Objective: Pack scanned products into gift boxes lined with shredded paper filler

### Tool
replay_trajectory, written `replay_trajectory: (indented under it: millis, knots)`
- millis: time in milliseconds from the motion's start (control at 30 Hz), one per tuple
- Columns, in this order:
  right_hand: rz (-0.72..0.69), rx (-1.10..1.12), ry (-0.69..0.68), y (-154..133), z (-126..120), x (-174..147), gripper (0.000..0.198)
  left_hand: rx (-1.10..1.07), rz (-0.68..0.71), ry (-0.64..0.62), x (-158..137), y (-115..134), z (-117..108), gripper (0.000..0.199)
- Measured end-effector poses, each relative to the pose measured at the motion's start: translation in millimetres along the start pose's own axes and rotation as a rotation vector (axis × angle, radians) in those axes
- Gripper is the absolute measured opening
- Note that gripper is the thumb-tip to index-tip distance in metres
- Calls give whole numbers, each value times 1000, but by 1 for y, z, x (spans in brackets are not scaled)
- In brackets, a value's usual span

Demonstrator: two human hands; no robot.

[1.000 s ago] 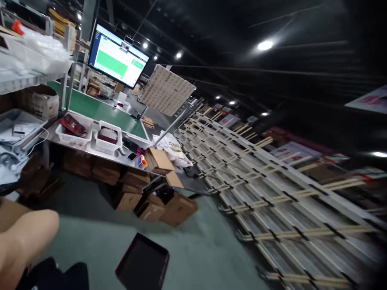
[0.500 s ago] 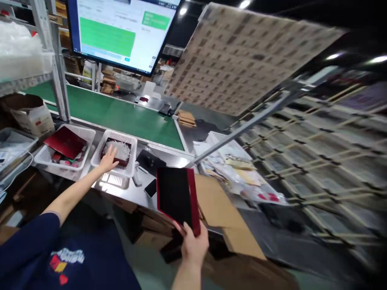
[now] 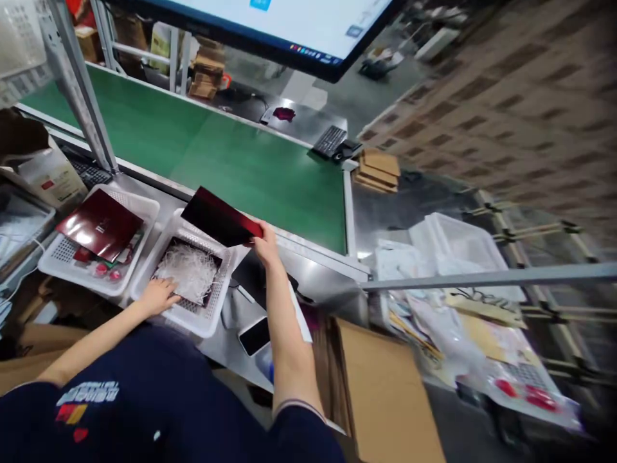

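Observation:
My right hand [image 3: 265, 243] is closed on the right end of a dark red box lid [image 3: 219, 217] with a black inside. The lid is tilted over the far side of a white plastic basket [image 3: 207, 326]. In that basket sits a dark box filled with white shredded paper [image 3: 187, 270]. My left hand [image 3: 158, 296] lies at the near left corner of this box, fingers spread, over the basket's edge. Whether its fingertips press on the box or the paper I cannot tell.
Left of it, another white basket [image 3: 87, 280] holds a dark red folder-like item [image 3: 102, 224] and small pieces. A phone [image 3: 254, 335] lies on the metal table. Behind runs a green conveyor belt [image 3: 222, 154], under a monitor [image 3: 270, 38]. Cardboard sheets [image 3: 390, 392] stand at right.
My right hand has carried the lid up and left, from the table's front to above the basket. My left hand has drawn back to the box's near left corner. The view has shifted closer.

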State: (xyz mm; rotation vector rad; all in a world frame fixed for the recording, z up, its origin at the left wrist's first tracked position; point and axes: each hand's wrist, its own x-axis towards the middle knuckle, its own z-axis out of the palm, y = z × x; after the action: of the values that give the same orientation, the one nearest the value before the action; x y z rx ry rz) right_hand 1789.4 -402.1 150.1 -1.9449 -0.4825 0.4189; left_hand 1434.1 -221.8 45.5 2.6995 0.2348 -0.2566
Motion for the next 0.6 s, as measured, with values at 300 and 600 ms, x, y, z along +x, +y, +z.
replay_trajectory:
  millis: [300, 600]
  knots:
    - [121, -272, 56, 51, 8, 16, 108, -15, 75, -41, 18, -12, -11, 37]
    - [567, -275, 131, 86, 59, -106, 41, -79, 134, -10, 45, -6, -13, 34]
